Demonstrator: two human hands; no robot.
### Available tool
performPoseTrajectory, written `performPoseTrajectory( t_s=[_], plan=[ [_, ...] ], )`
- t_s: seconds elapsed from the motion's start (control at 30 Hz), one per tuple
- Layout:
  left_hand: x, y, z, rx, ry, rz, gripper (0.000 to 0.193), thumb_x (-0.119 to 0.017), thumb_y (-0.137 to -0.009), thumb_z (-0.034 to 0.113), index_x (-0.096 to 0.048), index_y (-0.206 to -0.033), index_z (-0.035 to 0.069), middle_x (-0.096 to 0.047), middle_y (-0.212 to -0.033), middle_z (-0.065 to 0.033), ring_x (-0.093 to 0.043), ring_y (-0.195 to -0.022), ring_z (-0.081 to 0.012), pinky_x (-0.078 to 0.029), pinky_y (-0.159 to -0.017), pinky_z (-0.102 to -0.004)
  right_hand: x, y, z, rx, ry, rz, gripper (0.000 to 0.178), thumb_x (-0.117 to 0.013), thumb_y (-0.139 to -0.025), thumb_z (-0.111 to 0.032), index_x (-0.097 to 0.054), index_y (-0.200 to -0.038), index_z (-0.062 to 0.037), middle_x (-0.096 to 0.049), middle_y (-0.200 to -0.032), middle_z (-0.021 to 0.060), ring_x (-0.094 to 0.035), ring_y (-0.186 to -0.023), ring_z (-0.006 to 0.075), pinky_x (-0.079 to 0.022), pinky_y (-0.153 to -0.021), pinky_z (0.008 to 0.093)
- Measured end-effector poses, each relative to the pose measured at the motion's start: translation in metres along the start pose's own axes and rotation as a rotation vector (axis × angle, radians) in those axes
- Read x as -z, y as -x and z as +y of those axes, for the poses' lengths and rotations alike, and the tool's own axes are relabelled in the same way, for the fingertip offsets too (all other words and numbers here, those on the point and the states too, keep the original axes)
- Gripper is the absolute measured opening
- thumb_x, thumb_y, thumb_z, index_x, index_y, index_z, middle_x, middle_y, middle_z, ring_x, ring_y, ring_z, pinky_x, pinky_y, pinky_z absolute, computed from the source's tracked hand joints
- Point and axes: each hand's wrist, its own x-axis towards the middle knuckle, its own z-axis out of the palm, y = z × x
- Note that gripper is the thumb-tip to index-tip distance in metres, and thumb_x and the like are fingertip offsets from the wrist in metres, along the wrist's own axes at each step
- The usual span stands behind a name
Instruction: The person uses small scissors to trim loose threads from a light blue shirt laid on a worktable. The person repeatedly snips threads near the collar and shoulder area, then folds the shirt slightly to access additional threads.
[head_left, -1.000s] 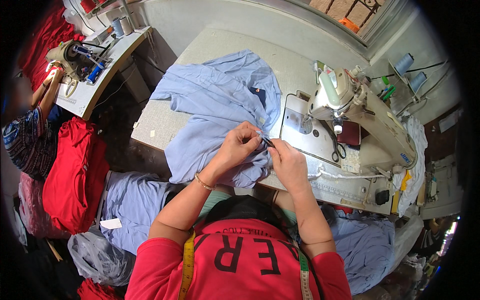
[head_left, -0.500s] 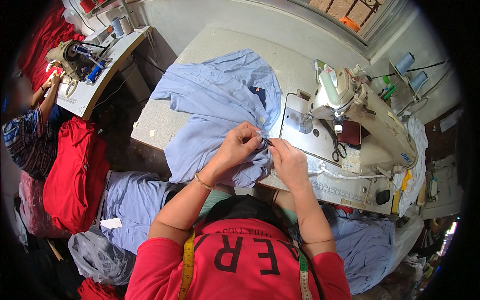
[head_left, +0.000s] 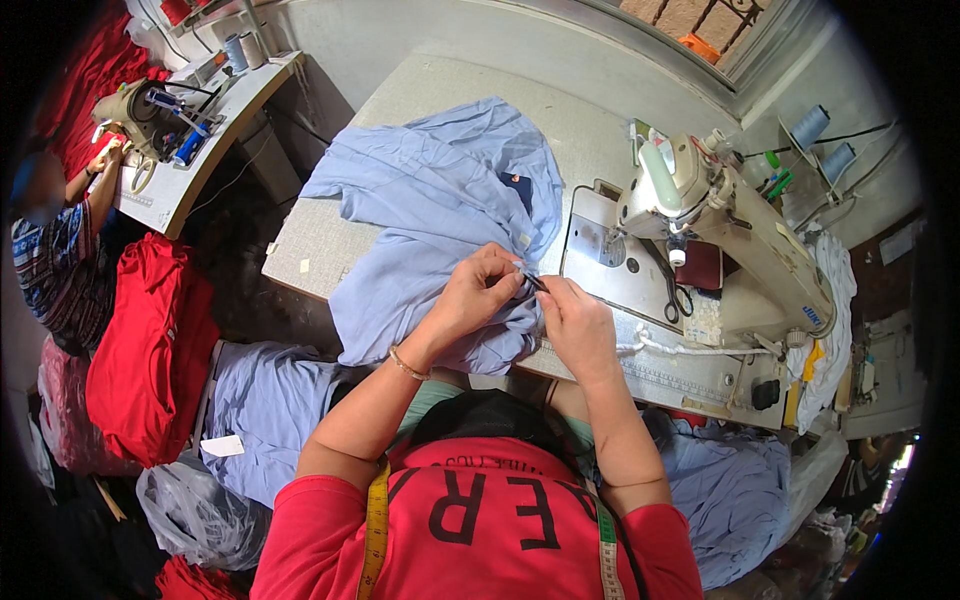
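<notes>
A light blue garment (head_left: 430, 190) with a small dark patch (head_left: 517, 192) lies rumpled over the sewing table, its near part hanging at the front edge. My left hand (head_left: 482, 288) is closed, pinching a gathered bit of this cloth between thumb and fingers. Close against it, my right hand (head_left: 580, 325) is closed on a small thin dark tool (head_left: 536, 284), whose tip meets the pinched cloth. The tool's exact kind is too small to make out. To the right of both hands stands a sewing machine (head_left: 690, 200), with black-handled scissors (head_left: 676, 298) lying by its base.
Blue thread spools (head_left: 810, 125) stand at the right. More blue cloth (head_left: 270, 410) and a red cloth pile (head_left: 150, 350) lie at left, blue cloth (head_left: 720, 490) at lower right. A co-worker's hands (head_left: 108, 157) are at another sewing machine (head_left: 140, 115).
My hands stay in nearly the same place; the dark tool's angle shifts slightly. At far left the co-worker's head and body have moved a little to the right.
</notes>
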Motion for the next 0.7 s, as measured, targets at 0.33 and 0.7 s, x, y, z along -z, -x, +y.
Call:
performPoseTrajectory(
  t_s=[0.33, 0.7],
  plan=[
    [0.0, 0.0, -0.001, 0.004, 0.002, 0.014, 0.015, -0.058, -0.084, 0.006, -0.06, -0.078, -0.007, -0.055, -0.091, -0.0098, -0.051, -0.081, -0.0153, -0.041, -0.069, -0.0255, -0.001, 0.002, 0.002, -0.004, 0.005, -0.003, 0.014, -0.057, -0.083, -0.014, -0.058, -0.095, -0.0068, -0.061, -0.079, 0.0135, -0.06, -0.067, 0.0336, -0.048, -0.058, 0.0407],
    [0.001, -0.001, -0.002, -0.007, -0.02, -0.023, 0.013, -0.058, -0.084, 0.006, -0.06, -0.081, -0.007, -0.056, -0.091, -0.0112, -0.052, -0.08, -0.0183, -0.042, -0.07, -0.0279, -0.007, 0.003, 0.011, -0.011, -0.088, 0.011, 0.016, -0.059, -0.083, -0.014, -0.059, -0.095, -0.0039, -0.062, -0.081, 0.0154, -0.061, -0.07, 0.0338, -0.048, -0.059, 0.0396]
  ],
)
